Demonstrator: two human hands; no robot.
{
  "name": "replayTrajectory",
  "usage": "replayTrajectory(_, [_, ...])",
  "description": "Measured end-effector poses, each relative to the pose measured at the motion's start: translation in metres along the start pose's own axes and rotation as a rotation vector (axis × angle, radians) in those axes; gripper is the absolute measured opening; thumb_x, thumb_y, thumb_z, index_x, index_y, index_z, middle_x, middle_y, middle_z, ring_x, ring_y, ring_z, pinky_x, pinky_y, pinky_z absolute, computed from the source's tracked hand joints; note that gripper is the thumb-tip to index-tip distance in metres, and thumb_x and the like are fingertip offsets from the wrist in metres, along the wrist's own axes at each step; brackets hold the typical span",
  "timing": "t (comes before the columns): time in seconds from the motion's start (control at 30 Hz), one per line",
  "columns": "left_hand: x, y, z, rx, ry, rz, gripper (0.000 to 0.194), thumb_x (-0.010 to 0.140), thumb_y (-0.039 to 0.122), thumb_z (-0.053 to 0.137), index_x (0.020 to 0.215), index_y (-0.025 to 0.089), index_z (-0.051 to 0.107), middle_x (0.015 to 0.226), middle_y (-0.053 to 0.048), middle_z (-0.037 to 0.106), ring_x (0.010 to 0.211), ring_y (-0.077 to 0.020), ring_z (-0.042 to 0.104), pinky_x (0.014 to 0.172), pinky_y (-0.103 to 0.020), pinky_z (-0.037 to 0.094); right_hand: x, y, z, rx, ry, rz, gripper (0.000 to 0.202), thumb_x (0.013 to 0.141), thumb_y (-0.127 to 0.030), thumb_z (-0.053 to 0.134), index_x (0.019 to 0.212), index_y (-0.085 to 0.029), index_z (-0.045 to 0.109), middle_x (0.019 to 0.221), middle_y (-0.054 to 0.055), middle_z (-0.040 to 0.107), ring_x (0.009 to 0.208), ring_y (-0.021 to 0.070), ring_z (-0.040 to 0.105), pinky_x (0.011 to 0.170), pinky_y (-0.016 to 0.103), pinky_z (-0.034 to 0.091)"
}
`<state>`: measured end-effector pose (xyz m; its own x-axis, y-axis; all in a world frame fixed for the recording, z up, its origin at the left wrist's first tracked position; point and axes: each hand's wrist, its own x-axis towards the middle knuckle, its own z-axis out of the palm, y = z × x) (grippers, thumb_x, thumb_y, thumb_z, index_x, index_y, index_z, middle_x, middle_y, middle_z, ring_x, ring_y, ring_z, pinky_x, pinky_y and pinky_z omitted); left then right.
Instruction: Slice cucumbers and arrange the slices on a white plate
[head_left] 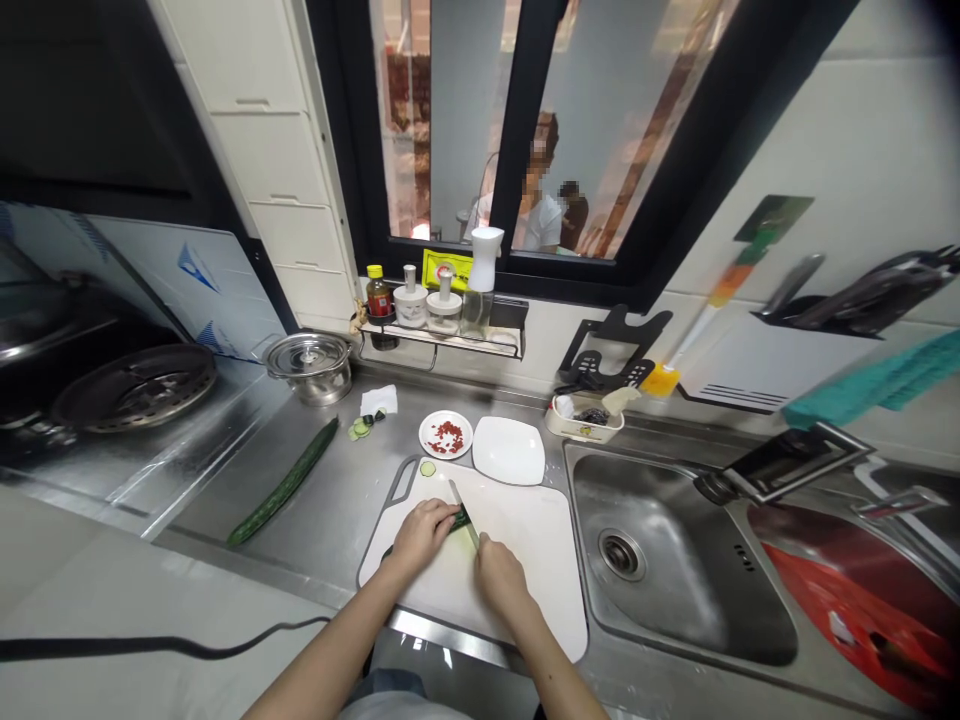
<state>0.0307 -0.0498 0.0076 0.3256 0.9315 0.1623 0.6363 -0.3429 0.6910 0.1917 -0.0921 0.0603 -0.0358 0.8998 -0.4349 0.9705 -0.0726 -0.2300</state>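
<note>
My left hand (424,532) is closed over a dark green cucumber (459,519) that lies on the white cutting board (525,560). My fingers and palm cover much of its length. In my right hand (501,577) is a knife (463,508), its blade standing against the cucumber's right end, close to my left fingertips. One pale cucumber slice (427,468) rests near the board's top left corner. Just beyond the board are a small round plate (444,455) with chopped red bits and a white square plate (508,450).
A whole cucumber (289,485) lies on the steel counter at left, with cut slices (361,428) behind it. A lidded pot (309,365) stands farther back. The sink (675,560) borders the board's right side. Under the window hangs a seasoning rack (450,335).
</note>
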Motion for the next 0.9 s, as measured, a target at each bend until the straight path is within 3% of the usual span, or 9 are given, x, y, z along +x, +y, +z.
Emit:
replayTrajectory(0.43, [0.001,-0.002,-0.001,-0.016,0.006,-0.016,0.030,0.092,0.028,0.046,0.110,0.026,0.069,0.102,-0.005,0.069,0.097,-0.0186,0.061,0.090,-0.032,0.047,-0.008,0.004,-0.001,-0.002,0.001,0.014,0.037,0.088,-0.008,0.032,0.112,-0.009,0.060,0.102,0.018,0.069,0.099,0.0221,0.064,0.081,0.029,0.044])
replayTrajectory(0.67, [0.003,-0.006,-0.001,-0.004,-0.026,-0.039,0.031,0.093,0.032,0.044,0.110,0.025,0.069,0.106,-0.005,0.070,0.099,-0.0186,0.062,0.091,-0.032,0.047,-0.016,0.015,-0.010,0.030,0.044,0.040,0.031,0.092,-0.019,0.036,0.106,-0.012,0.062,0.099,0.014,0.069,0.094,0.0212,0.065,0.074,0.026,0.042])
replayTrajectory(0.9, [0.004,-0.007,-0.006,-0.053,0.047,-0.139,0.038,0.091,0.039,0.045,0.118,0.022,0.065,0.118,-0.008,0.067,0.109,-0.0231,0.061,0.097,-0.037,0.045,-0.030,0.021,-0.019,0.064,0.167,0.016,0.032,0.091,-0.033,0.041,0.113,-0.018,0.060,0.098,0.010,0.071,0.092,0.0215,0.065,0.075,0.026,0.041])
